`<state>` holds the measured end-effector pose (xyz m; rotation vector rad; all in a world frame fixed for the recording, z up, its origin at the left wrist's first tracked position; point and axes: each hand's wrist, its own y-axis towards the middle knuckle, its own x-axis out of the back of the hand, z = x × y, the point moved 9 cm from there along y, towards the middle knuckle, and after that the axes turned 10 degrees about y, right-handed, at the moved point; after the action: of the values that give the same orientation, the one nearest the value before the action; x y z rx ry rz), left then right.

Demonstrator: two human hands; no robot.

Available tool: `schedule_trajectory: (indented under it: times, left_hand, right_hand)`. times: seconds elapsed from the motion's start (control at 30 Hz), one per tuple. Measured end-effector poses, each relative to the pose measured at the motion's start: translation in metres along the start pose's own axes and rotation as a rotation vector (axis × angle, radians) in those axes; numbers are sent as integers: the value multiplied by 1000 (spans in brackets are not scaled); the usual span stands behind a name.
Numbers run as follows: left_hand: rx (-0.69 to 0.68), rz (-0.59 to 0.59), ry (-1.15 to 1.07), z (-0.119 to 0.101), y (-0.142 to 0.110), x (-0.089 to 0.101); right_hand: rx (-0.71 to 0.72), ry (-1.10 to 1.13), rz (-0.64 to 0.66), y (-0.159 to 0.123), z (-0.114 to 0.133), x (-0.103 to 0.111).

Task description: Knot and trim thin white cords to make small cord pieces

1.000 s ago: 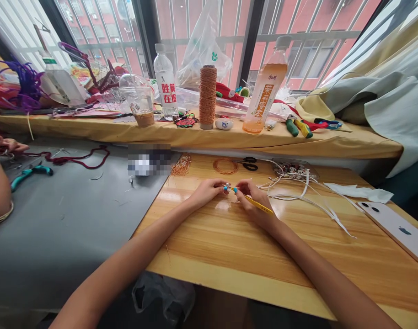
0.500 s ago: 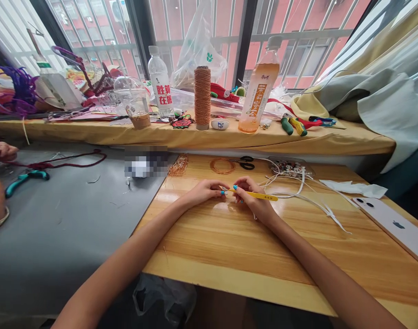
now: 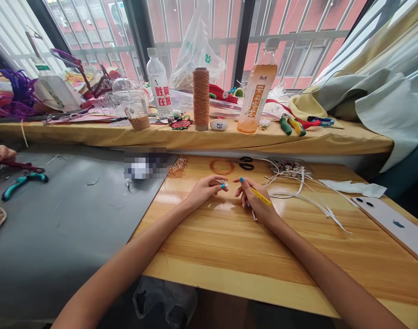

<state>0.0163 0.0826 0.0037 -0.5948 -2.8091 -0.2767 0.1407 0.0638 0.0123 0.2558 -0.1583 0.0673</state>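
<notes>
My left hand is closed in a pinch on a small whitish piece, too small to name for certain. Just to its right, a little apart, is my right hand. It holds slim yellow tweezers within the palm, their tips hidden behind the fingers, while the thumb and forefinger point toward my left hand. A short white strand hangs below the right palm. Both hands are just above the wooden table.
Behind my hands lie a coil of copper wire, black-handled scissors and a tray of beads. White cords and a phone are at right. At left, another person's hand is near teal pliers.
My right hand has drawn slightly away from the left, and the tweezers have turned back into its palm. The left hand still pinches the small piece. The other person's hand and dark red cord shifted left.
</notes>
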Motion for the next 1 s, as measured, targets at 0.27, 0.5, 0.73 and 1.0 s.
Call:
schedule_trajectory:
  times: [0.27,0.5,0.73,1.0]
  left_hand:
    - [-97,-70,73,-9,-4,-3]
    - [-116,-81,187,-10,-6,-3]
    - [-119,-195,290,-13,-7,8]
    - [-150,-212,373,-18,-7,8]
  right_hand:
    - [95,-210,100,-6,14,-14]
    - [30,-91,75,-4,6,-10]
    - [26,-95,74,-3,4,-9]
    - [145,-296,130,-5,12,-16]
